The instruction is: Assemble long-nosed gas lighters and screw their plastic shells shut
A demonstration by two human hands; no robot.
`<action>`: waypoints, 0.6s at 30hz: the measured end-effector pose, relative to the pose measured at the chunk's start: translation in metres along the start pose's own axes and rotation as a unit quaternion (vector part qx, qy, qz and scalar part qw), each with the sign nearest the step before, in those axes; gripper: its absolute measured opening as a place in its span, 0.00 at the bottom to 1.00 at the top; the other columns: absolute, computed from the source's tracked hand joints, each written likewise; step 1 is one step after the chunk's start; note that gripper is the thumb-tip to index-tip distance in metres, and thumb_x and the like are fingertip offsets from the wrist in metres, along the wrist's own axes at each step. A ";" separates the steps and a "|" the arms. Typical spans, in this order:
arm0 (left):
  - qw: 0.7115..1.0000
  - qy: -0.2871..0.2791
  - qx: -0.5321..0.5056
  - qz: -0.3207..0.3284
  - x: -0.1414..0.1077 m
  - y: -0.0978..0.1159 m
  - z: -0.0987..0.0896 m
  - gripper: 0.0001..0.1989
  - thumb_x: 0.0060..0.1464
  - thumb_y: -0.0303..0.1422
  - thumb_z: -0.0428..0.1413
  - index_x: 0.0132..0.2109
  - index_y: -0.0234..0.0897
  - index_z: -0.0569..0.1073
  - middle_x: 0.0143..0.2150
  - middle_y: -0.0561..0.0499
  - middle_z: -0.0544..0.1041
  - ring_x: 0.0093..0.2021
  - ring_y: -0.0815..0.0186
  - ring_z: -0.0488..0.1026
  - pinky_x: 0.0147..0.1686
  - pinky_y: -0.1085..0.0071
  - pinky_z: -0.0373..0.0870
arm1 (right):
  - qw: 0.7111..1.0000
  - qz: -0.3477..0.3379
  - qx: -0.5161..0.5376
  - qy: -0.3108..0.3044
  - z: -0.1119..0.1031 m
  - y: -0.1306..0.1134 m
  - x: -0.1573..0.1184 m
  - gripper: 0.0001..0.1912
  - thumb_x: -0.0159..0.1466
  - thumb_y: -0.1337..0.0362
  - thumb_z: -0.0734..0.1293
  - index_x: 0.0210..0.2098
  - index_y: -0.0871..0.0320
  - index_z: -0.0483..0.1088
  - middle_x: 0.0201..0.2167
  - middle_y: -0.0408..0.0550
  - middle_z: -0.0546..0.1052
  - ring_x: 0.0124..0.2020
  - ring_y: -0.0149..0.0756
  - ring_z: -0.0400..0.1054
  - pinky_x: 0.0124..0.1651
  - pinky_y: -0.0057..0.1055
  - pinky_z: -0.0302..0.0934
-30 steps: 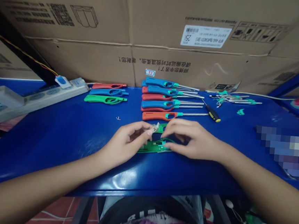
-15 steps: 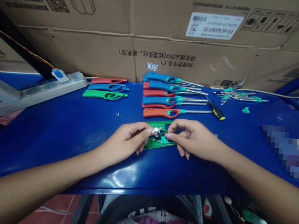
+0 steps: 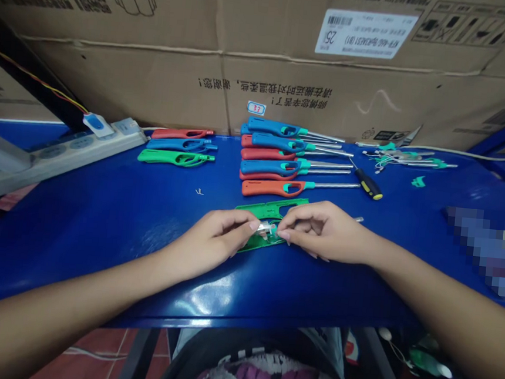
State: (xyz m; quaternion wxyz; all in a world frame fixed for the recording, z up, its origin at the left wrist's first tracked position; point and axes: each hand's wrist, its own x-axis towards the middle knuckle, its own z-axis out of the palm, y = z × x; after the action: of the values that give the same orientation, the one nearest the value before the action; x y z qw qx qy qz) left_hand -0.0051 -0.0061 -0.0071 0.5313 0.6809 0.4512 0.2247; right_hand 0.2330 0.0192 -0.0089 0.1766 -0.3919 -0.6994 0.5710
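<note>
My left hand (image 3: 227, 232) pinches a small silvery part (image 3: 263, 228) between thumb and index finger, just above an opened green lighter casing. The casing's far half (image 3: 257, 207) lies with its inside up, and its near half (image 3: 250, 246) is partly covered by both hands. Thumb and fingertips of my right hand (image 3: 326, 230) are pressed together beside a small teal part (image 3: 274, 229), which meets the right end of the silvery part. What those fingertips grip is hidden. A metal tube end (image 3: 359, 220) shows beyond my right hand.
Several assembled lighters (image 3: 276, 168) lie stacked behind my hands, with a screwdriver (image 3: 368, 184) to their right. Loose teal and metal lighter parts (image 3: 408, 158) lie at the back right. Back left are lighter handles (image 3: 175, 157), a power strip (image 3: 77, 142) and tiny screws (image 3: 199, 191).
The silvery part has swung more level and come against the teal part. My right fingers have closed in toward it. The view has shifted slightly.
</note>
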 end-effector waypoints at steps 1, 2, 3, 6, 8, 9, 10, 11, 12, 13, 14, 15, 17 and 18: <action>1.000 0.003 0.012 0.006 0.000 0.001 0.000 0.18 0.65 0.42 0.49 0.31 0.35 0.69 0.20 0.59 0.62 0.21 0.73 0.59 0.21 0.76 0.55 | 1.000 -0.013 -0.003 -0.005 0.000 0.000 0.000 0.13 0.64 0.56 0.69 0.36 0.62 0.73 0.21 0.39 0.70 0.15 0.22 0.60 0.16 0.21 0.54; 1.000 0.006 0.024 0.013 0.000 0.001 0.000 0.18 0.65 0.42 0.49 0.32 0.35 0.70 0.21 0.59 0.62 0.21 0.73 0.59 0.21 0.76 0.54 | 1.000 -0.027 -0.010 -0.006 -0.001 0.000 0.001 0.12 0.64 0.57 0.69 0.36 0.62 0.73 0.21 0.40 0.70 0.16 0.22 0.59 0.17 0.21 0.53; 0.999 0.008 0.036 0.019 0.000 0.001 0.000 0.17 0.65 0.41 0.50 0.33 0.34 0.72 0.21 0.59 0.62 0.21 0.73 0.59 0.21 0.76 0.54 | 0.999 -0.042 -0.022 -0.005 -0.001 0.001 0.001 0.12 0.64 0.58 0.69 0.36 0.63 0.74 0.22 0.40 0.70 0.17 0.22 0.59 0.18 0.21 0.53; 0.998 0.008 0.054 0.031 0.001 0.002 -0.001 0.17 0.65 0.40 0.50 0.35 0.34 0.74 0.22 0.59 0.62 0.21 0.73 0.57 0.21 0.76 0.53 | 0.994 -0.083 -0.068 0.006 -0.002 0.001 0.001 0.12 0.65 0.59 0.69 0.35 0.63 0.75 0.25 0.43 0.72 0.21 0.23 0.58 0.22 0.22 0.53; 0.998 0.005 0.052 0.034 0.001 0.002 -0.001 0.17 0.66 0.40 0.50 0.35 0.34 0.75 0.23 0.58 0.63 0.22 0.73 0.57 0.22 0.76 0.53 | 0.990 -0.101 -0.097 0.011 -0.003 0.002 0.001 0.13 0.65 0.58 0.69 0.36 0.64 0.76 0.27 0.45 0.73 0.22 0.24 0.59 0.23 0.22 0.53; 0.998 0.004 0.049 0.034 0.001 0.002 0.000 0.17 0.66 0.40 0.50 0.35 0.34 0.75 0.23 0.58 0.63 0.22 0.73 0.57 0.22 0.76 0.53 | 0.988 -0.109 -0.108 0.010 -0.004 0.002 0.001 0.13 0.65 0.58 0.68 0.37 0.64 0.77 0.28 0.45 0.74 0.23 0.24 0.59 0.23 0.23 0.54; 0.998 0.003 0.045 0.035 0.001 0.002 0.000 0.17 0.65 0.41 0.50 0.36 0.34 0.75 0.23 0.58 0.63 0.22 0.73 0.57 0.22 0.76 0.53 | 0.986 -0.117 -0.118 0.007 -0.004 0.003 0.001 0.13 0.66 0.59 0.68 0.37 0.64 0.77 0.28 0.46 0.75 0.23 0.24 0.60 0.24 0.23 0.54; 0.998 0.003 0.043 0.034 0.001 0.002 0.000 0.17 0.65 0.41 0.50 0.36 0.34 0.75 0.23 0.58 0.62 0.22 0.73 0.57 0.22 0.76 0.53 | 0.984 -0.124 -0.125 0.004 -0.004 0.004 0.002 0.12 0.66 0.59 0.68 0.38 0.63 0.77 0.29 0.46 0.76 0.23 0.24 0.60 0.24 0.23 0.55; 0.999 0.004 0.041 0.033 0.000 0.002 0.000 0.17 0.65 0.41 0.50 0.36 0.34 0.75 0.22 0.58 0.62 0.22 0.73 0.57 0.22 0.76 0.53 | 0.983 -0.129 -0.128 0.000 -0.004 0.004 0.002 0.12 0.66 0.60 0.68 0.39 0.63 0.78 0.30 0.47 0.76 0.24 0.24 0.61 0.24 0.22 0.55; 0.999 0.006 0.041 0.033 0.000 0.001 0.000 0.17 0.65 0.41 0.50 0.35 0.34 0.75 0.22 0.58 0.62 0.23 0.72 0.57 0.22 0.76 0.53 | 0.983 -0.130 -0.127 -0.002 -0.004 0.005 0.002 0.11 0.66 0.60 0.68 0.39 0.63 0.78 0.30 0.47 0.77 0.24 0.25 0.62 0.25 0.22 0.55; 0.999 0.007 0.043 0.033 0.000 0.001 0.000 0.17 0.65 0.41 0.50 0.35 0.34 0.75 0.22 0.58 0.62 0.23 0.72 0.57 0.22 0.76 0.53 | 0.984 -0.129 -0.121 -0.002 -0.004 0.005 0.003 0.11 0.66 0.60 0.68 0.39 0.63 0.78 0.30 0.46 0.77 0.25 0.25 0.63 0.25 0.22 0.56; 0.998 0.007 0.046 0.033 0.000 0.001 0.000 0.17 0.65 0.42 0.50 0.35 0.35 0.75 0.23 0.58 0.62 0.23 0.72 0.56 0.22 0.76 0.53 | 0.986 -0.125 -0.110 -0.001 -0.004 0.005 0.003 0.11 0.66 0.60 0.68 0.39 0.63 0.77 0.30 0.46 0.77 0.25 0.25 0.63 0.25 0.22 0.56; 0.998 0.005 0.053 0.035 0.000 0.001 0.000 0.17 0.66 0.42 0.50 0.35 0.35 0.75 0.23 0.58 0.63 0.23 0.72 0.56 0.23 0.76 0.53 | 0.990 -0.113 -0.082 0.000 -0.004 0.005 0.004 0.11 0.66 0.59 0.68 0.38 0.63 0.77 0.30 0.46 0.76 0.27 0.26 0.65 0.28 0.23 0.58; 0.998 0.004 0.056 0.036 0.001 0.001 0.000 0.17 0.66 0.42 0.50 0.35 0.35 0.75 0.24 0.57 0.63 0.24 0.72 0.56 0.23 0.76 0.53 | 0.992 -0.107 -0.067 0.000 -0.004 0.005 0.005 0.11 0.66 0.59 0.69 0.38 0.62 0.76 0.30 0.46 0.76 0.28 0.27 0.66 0.29 0.24 0.60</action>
State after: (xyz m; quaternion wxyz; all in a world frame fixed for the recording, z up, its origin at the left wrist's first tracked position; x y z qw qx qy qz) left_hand -0.0049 -0.0054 -0.0064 0.4818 0.7247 0.4406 0.2204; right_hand 0.2343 0.0254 -0.0137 0.2098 -0.3255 -0.7742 0.5006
